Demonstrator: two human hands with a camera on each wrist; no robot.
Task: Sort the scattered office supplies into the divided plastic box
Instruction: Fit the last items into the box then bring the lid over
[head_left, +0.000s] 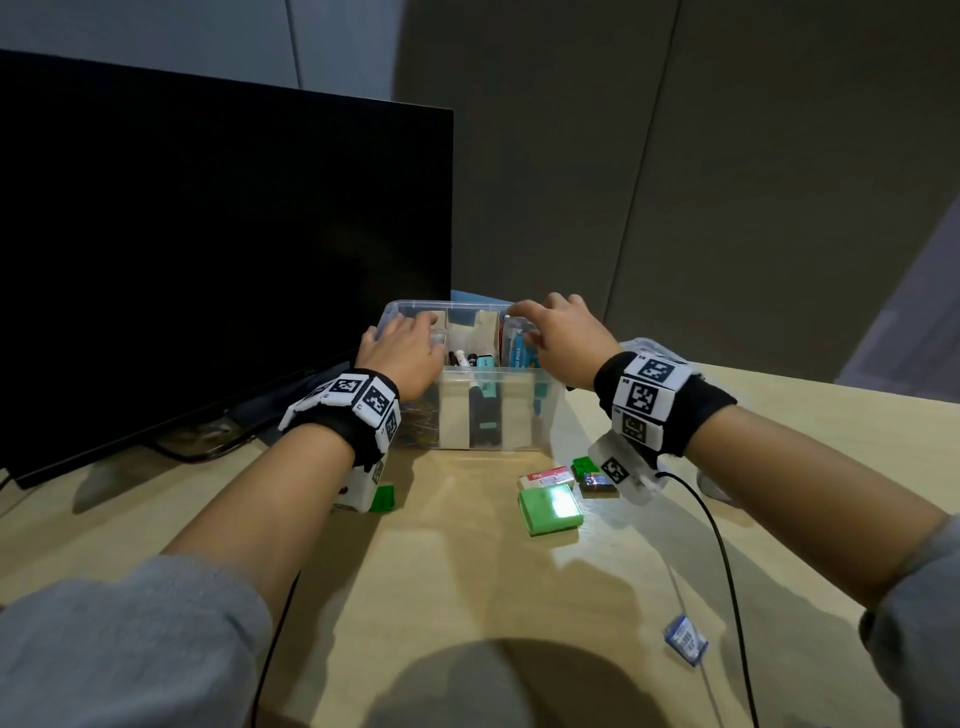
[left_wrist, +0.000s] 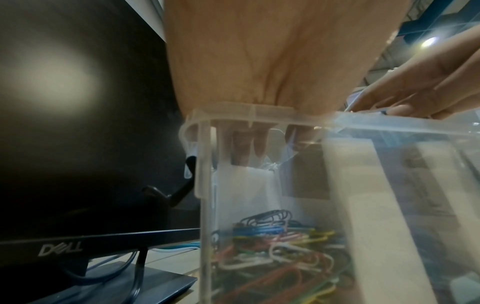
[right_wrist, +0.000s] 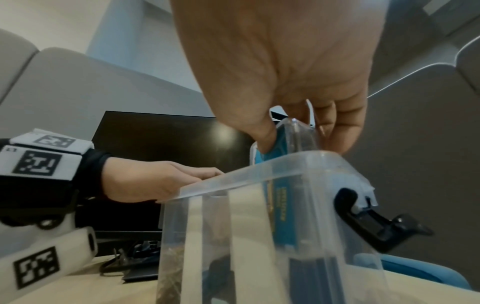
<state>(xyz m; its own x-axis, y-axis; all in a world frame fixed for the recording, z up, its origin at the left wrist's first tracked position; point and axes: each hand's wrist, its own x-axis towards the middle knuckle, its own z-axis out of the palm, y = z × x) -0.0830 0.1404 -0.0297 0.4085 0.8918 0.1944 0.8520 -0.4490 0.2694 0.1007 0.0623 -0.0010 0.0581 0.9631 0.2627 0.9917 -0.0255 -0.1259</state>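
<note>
The clear divided box (head_left: 550, 410) stands mid-desk with cardboard dividers. My left hand (head_left: 405, 349) reaches over its left rim (left_wrist: 249, 110); the fingers (left_wrist: 246, 144) dip inside and seem to pinch a small clear plastic bag (left_wrist: 246, 183) hanging above a heap of coloured paper clips (left_wrist: 280, 246). My right hand (head_left: 561, 332) is over the right compartment, thumb and fingers pinching a clear blister pack with a blue card (right_wrist: 293, 139) that stands partly inside the box (right_wrist: 259, 176). Markers (head_left: 483, 410) lie in the middle compartment.
In front of the box lie a green box (head_left: 550, 512), a red-and-white packet (head_left: 545, 478), a small dark item (head_left: 597, 480) and a green block (head_left: 383, 499). A blue-white packet (head_left: 685, 638) lies near right. A black monitor (head_left: 208, 260) stands close on the left.
</note>
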